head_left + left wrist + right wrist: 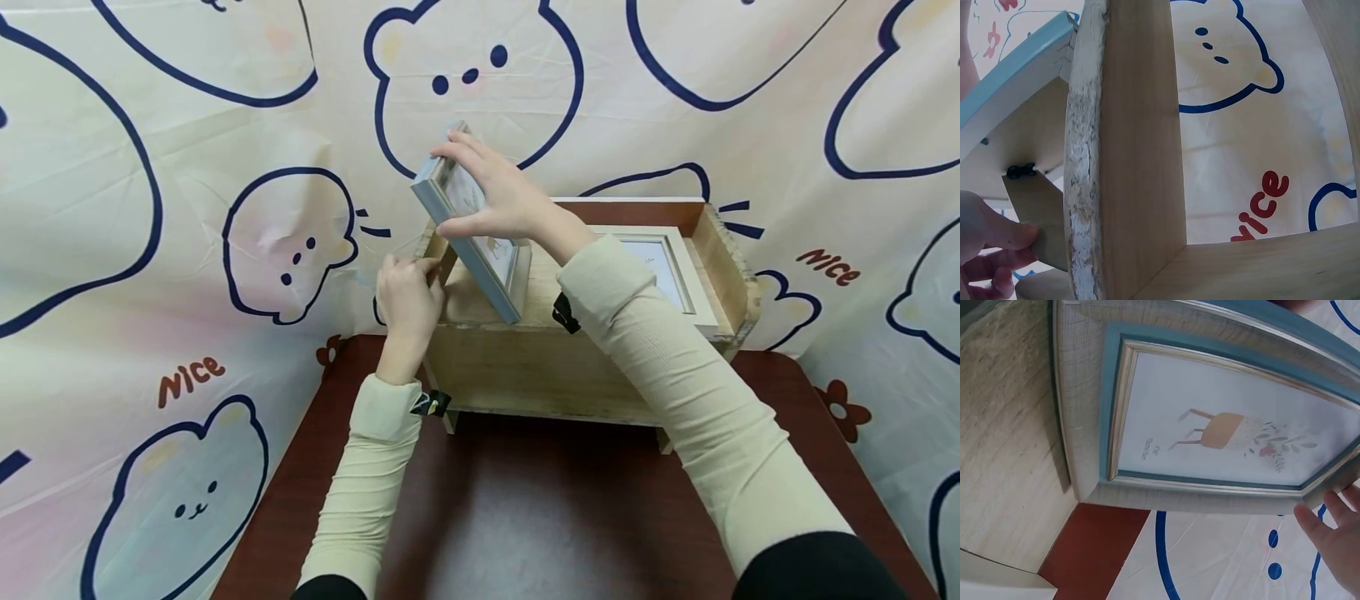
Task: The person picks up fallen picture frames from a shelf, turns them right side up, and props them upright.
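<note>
A blue-edged picture frame [477, 237] stands tilted at the left end of a wooden shelf top. Its print, a plant in a legged pot, shows in the right wrist view [1225, 428]. My right hand [506, 187] holds the frame near its upper end, thumb on the near edge and fingers on the far one. Behind the frame, my left hand [410, 296] pinches the brown support leg [1041, 215] hinged to its back, between thumb and fingers. A black hinge [1021, 170] joins that leg to the back.
A white picture frame [693, 283] lies on the right part of the small wooden shelf [540, 367], partly behind my right forearm. The shelf has raised sides with rough, peeling edges and stands on a dark red table [555, 508]. A patterned cloth [300, 133] hangs behind.
</note>
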